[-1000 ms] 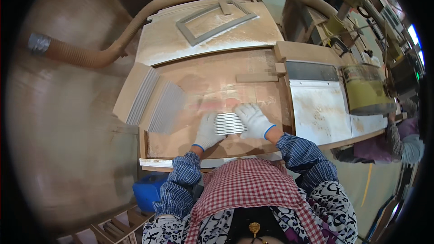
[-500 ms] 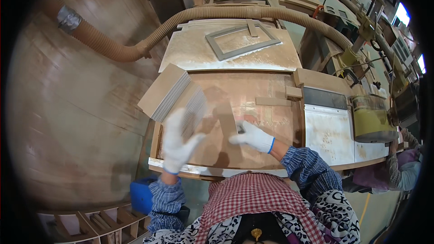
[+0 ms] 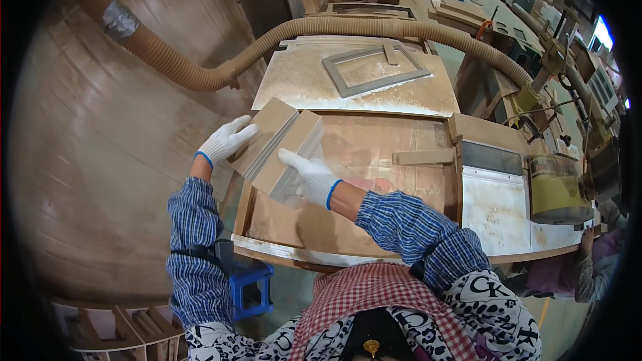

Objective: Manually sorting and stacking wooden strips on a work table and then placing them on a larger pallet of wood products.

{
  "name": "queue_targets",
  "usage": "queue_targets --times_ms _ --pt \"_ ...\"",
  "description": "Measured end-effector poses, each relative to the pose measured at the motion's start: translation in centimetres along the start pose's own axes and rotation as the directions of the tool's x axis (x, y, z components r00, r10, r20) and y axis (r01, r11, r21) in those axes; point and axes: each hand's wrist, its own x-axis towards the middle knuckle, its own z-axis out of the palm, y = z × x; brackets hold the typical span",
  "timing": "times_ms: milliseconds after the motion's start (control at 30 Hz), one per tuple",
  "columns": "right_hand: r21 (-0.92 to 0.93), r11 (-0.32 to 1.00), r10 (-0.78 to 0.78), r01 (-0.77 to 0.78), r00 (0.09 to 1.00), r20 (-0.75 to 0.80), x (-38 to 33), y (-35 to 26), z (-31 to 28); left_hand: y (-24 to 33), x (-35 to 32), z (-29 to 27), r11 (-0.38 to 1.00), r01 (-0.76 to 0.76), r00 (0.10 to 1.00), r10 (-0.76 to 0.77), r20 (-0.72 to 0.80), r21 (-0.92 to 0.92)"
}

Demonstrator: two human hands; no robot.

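Note:
Two slanted stacks of thin brown boards lie side by side at the left of the worktable, the left stack (image 3: 266, 135) and the right stack (image 3: 299, 135), with their layered edges showing. My left hand (image 3: 226, 140), in a white glove with blue cuff trim, touches the left stack's outer side with fingers stretched out. Across the right stack lies my gloved right hand (image 3: 313, 177), one digit on the top face and the others bent over its right side. Those lower fingers are smeared by motion and partly hidden.
A wooden strip (image 3: 422, 157) lies at the recessed tabletop's right side. Behind, a grey frame (image 3: 344, 87) rests on a dusty board, with a ribbed hose (image 3: 287, 30) arching over. A yellow-green machine (image 3: 558, 190) stands right. A blue stool (image 3: 253, 287) is below; another person's arm (image 3: 585, 264) shows right.
My left hand has moved outward to the left stack's side. My right hand has gone left from the single board onto the right stack; that board no longer shows mid-table. The view has shifted slightly.

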Motion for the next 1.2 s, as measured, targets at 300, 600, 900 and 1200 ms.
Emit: queue_targets --times_ms 300,600,900,1200 --pt "-0.098 0.995 0.011 0.004 0.988 0.156 2.7 -2.2 0.9 -0.2 2.0 0.2 0.995 0.012 0.988 0.003 0.153 -0.101" --pt "0.054 0.985 0.159 -0.163 0.984 0.085 0.6 -3.9 -0.4 7.8 -2.7 1.9 0.922 -0.079 0.963 0.169 -0.211 0.379" --pt "-0.573 0.811 -0.007 0.118 0.981 0.192 0.6 7.3 -18.3 10.2 -4.0 4.7 0.882 0.132 0.978 -0.041 -0.205 0.453" --pt "-0.946 -0.254 -0.826 -0.202 0.554 0.104 -2.1 3.8 -32.2 11.1 -4.8 4.4 0.968 0.011 0.959 0.060 -0.275 0.249"
